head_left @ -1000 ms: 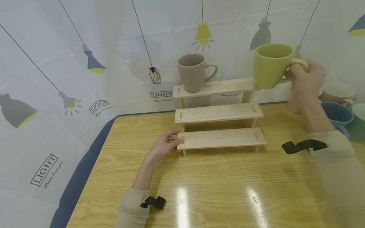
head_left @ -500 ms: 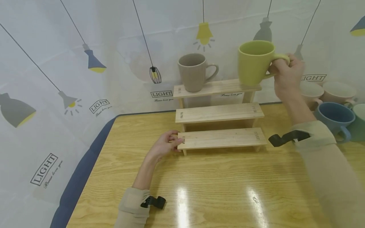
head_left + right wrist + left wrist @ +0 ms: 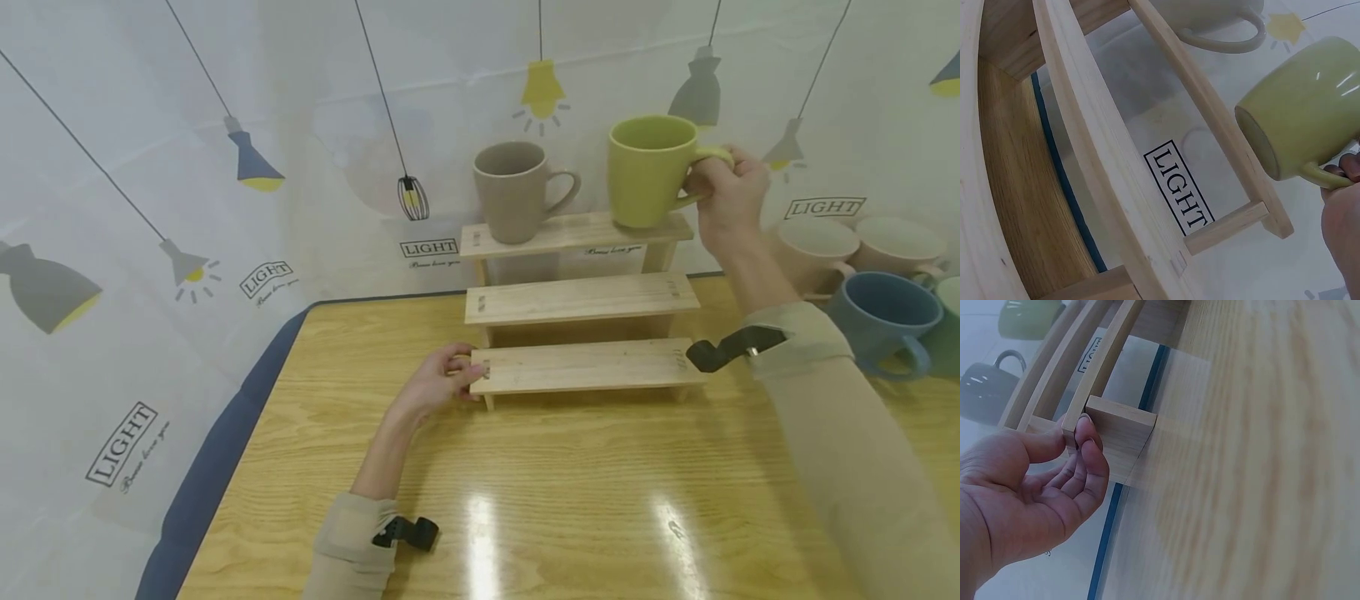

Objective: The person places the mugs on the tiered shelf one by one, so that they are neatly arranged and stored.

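Note:
My right hand (image 3: 731, 196) grips the handle of a yellow-green mug (image 3: 647, 179), upright at the right end of the top tier. In the right wrist view the base of the green mug (image 3: 1300, 106) shows close over that tier's board. My left hand (image 3: 433, 383) pinches the left end of the bottom tier of a three-tier wooden shelf (image 3: 585, 367); in the left wrist view the thumb and index finger of the left hand (image 3: 1047, 487) are at the board's end. A grey-brown mug (image 3: 512, 196) stands on the top tier's left, handle to the right.
On the table's right are a blue mug (image 3: 885, 317), two pale pink mugs (image 3: 813, 250) and a green mug (image 3: 948, 325) cut by the frame edge. Behind the wooden table (image 3: 360, 333) hangs a white cloth (image 3: 337, 100) printed with lamps.
My right hand has carried the yellow-green mug leftward from beyond the shelf's right end to over the top tier, lowering it slightly in the last half second. The left hand keeps its place.

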The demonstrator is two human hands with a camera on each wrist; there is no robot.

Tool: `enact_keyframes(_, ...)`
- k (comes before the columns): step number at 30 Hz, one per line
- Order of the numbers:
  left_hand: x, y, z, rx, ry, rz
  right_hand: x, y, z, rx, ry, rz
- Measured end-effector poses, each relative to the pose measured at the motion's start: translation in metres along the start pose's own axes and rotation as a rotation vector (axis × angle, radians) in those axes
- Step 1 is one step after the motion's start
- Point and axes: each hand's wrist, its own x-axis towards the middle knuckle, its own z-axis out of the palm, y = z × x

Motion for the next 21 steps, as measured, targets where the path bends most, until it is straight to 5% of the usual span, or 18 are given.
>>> enact_keyframes(21, 0.001, 0.0, 0.001, -0.005, 0.009, -0.005, 0.006, 0.007, -0.015, -0.05, -0.145, 0.131)
